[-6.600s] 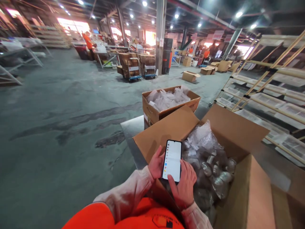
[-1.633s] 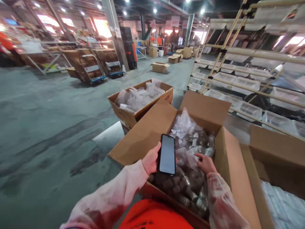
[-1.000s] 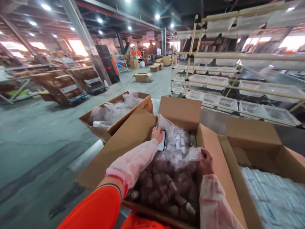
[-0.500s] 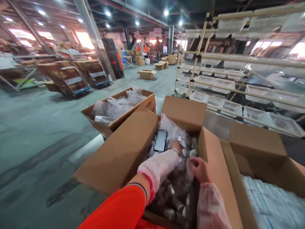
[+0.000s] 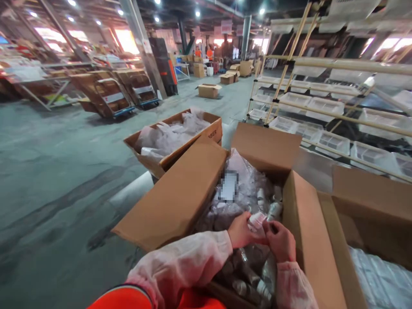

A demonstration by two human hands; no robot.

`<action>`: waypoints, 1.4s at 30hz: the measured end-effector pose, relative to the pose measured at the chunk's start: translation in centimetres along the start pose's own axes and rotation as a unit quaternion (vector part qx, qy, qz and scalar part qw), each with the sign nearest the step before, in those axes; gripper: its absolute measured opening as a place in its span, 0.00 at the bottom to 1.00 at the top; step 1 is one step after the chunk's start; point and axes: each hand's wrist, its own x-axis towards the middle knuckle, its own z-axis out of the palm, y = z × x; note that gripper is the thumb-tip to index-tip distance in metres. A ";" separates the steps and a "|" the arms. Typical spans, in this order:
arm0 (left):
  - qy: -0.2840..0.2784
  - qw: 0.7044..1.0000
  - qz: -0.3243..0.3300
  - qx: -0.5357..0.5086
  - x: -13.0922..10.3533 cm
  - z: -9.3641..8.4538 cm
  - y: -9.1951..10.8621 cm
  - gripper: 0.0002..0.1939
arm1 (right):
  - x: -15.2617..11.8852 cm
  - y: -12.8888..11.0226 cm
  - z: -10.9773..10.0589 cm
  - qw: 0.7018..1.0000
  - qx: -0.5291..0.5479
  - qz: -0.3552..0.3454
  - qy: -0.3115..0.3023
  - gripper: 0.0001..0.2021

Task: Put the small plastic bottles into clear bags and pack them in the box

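Over the open cardboard box (image 5: 307, 214) in front of me, my left hand (image 5: 240, 231) is closed around a small white piece with faint reddish print (image 5: 256, 219); its exact kind is unclear. My right hand (image 5: 281, 241) meets it from the right, thumb and fingers pinched at its edge, and what they grip is hidden. Several small bottle-like items with white ends (image 5: 264, 289) lie below my hands in the box. A clear plastic bag (image 5: 240, 162) fills its far part, with a pixelated phone-like slab (image 5: 229, 187) lying on it.
A carton (image 5: 212, 128) of crumpled plastic film stands beyond the left flap (image 5: 174, 193). At right, another open box (image 5: 357, 180) holds clear wrapped packs (image 5: 380, 274). A rack with white bins (image 5: 325, 107) stands behind. Loaded trolleys (image 5: 109, 96) are on the floor at left.
My left hand has come back from the bag with the small white piece and now meets my right hand. The view has shifted, so the surroundings sit further right.
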 end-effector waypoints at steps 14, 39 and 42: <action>0.062 0.883 0.127 0.447 -0.1 -2.0 3.3 0.11 | -0.9 0.5 -1.4 0.970 0.213 0.012 -0.118 0.21; -0.133 0.871 -0.039 0.470 -1.4 -1.3 3.3 0.37 | -1.9 1.0 1.3 0.970 0.215 -0.058 0.095 0.19; -0.112 0.872 -0.051 0.474 -1.3 -1.3 4.1 0.32 | -2.6 0.1 1.8 0.962 0.168 -0.163 0.139 0.16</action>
